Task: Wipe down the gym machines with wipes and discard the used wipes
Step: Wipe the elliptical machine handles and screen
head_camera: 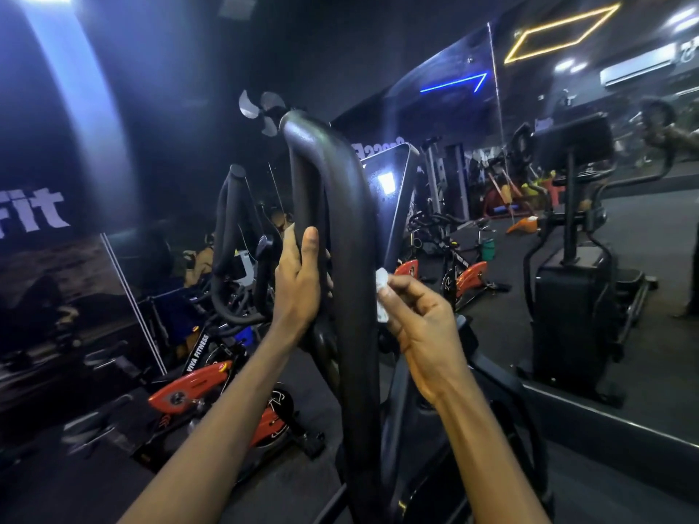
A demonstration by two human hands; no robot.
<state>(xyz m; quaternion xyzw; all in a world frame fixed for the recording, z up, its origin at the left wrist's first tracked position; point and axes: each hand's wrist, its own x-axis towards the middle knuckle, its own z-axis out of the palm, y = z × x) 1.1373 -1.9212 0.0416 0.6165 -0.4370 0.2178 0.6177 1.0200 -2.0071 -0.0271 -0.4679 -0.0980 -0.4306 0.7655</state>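
Left hand (299, 281) is gripping the inner bar of the black looped handle (340, 221), likely bracing it, while right hand (420, 319) is pinching a white wipe (381, 293) against the handle's outer right edge, mid-height, seemingly for the wiping pass.

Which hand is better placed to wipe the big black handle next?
The right hand: it pinches the white wipe at the black handle's right edge. The left hand grips the handle's other bar and holds no wipe, so it probably just steadies it.
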